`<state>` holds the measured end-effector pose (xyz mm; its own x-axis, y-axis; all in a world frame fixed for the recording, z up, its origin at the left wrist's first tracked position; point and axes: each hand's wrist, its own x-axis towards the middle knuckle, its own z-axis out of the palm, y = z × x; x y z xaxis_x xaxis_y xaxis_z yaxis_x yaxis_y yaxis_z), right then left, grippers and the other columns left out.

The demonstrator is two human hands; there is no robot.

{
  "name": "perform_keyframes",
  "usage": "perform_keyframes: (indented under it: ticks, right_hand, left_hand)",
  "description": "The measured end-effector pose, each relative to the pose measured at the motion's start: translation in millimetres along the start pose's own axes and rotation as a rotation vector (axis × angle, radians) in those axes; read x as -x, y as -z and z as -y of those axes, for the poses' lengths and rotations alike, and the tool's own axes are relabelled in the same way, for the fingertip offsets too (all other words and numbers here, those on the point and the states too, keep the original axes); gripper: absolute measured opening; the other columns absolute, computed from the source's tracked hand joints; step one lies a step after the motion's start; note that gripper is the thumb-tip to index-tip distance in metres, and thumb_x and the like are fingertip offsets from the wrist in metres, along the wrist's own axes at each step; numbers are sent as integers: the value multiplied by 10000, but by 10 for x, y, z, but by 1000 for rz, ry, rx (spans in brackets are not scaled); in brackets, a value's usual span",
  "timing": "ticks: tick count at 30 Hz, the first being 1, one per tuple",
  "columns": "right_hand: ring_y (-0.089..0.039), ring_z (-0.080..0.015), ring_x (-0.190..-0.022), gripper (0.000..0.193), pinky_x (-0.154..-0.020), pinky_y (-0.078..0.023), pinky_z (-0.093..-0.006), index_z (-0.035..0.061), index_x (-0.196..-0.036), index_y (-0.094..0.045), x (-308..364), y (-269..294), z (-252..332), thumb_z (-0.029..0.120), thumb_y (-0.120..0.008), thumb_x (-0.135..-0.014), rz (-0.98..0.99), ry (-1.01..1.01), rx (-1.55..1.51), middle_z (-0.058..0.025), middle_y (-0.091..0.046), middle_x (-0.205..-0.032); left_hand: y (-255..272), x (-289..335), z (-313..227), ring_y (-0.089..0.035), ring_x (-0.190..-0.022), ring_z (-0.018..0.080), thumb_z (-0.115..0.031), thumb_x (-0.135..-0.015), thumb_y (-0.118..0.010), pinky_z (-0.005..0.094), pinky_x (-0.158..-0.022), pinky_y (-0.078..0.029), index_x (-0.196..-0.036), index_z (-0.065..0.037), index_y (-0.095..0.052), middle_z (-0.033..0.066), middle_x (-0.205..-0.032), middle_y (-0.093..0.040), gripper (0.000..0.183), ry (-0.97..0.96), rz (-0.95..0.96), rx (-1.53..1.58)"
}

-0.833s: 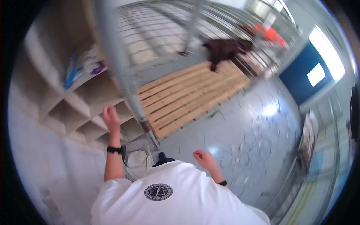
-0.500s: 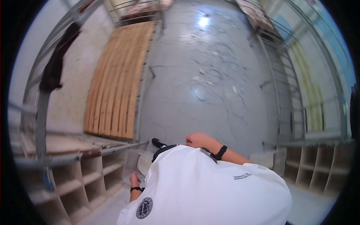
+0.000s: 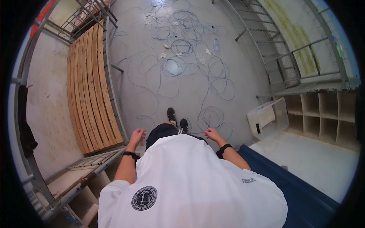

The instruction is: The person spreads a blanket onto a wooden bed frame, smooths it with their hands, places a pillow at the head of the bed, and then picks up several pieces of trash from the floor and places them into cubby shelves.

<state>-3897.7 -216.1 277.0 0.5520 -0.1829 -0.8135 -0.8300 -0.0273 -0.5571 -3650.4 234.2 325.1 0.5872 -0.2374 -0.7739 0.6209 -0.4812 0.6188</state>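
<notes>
My left hand [image 3: 137,135] hangs at my left side, fingers loosely curled, with nothing visible in it. At my right side my right hand [image 3: 212,133] is curled the same way, also holding nothing that I can see. Both are held above the floor and touch no object. A loose loop of thin cable [image 3: 211,117] lies on the floor just beyond my right hand. More tangled coils of blue-grey cable [image 3: 181,48] spread over the grey floor [image 3: 133,100] ahead of my black shoes [image 3: 172,114].
A slatted wooden bed base [image 3: 89,95] in a metal frame stands left. On the right are a metal bed frame [image 3: 262,60], a clear plastic box [image 3: 281,116] and cubby shelves [image 3: 319,117]. A plastic bottle [image 3: 216,45] and crumpled white scraps [image 3: 163,55] lie among the cables.
My view has swung, bringing the cable coils nearer and into sharper focus. My left hand has come forward; my right hand has moved from before my body out to my right side.
</notes>
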Motion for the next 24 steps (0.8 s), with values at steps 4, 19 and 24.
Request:
perform_keyframes:
  ticks: [4,19,24]
  right_hand:
    - [-614,-111,-650,189,-532,-474,-246,105,-954,-620,270,161,-542,274,-580,-878,-244,-377,-604,-3,-635,-782]
    - [-564,-150,-671,224,-606,-452,-301,21,-886,-662,532,-65,-224,235,-600,-867,-485,-79,-558,-22,-611,-754]
    - [-569,-163,-686,239,-621,-452,-307,14,-893,-661,435,51,106,241,-593,-871,-440,-138,-506,-25,-611,-753]
  left_hand:
    - [-78,-434,-845,-573,-610,116,-277,-896,-587,244,-531,-441,-947,-56,-631,45,-779,-641,231,-85,33,-73]
    - [-595,-1572,-1041,-608,-655,161,-229,-885,-576,309,-608,-498,-961,2,-648,66,-799,-663,253,-87,411,-507]
    - [-498,-1808,-952,-611,-641,163,-193,-884,-580,308,-594,-507,-956,0,-650,81,-768,-657,218,48,391,-366]
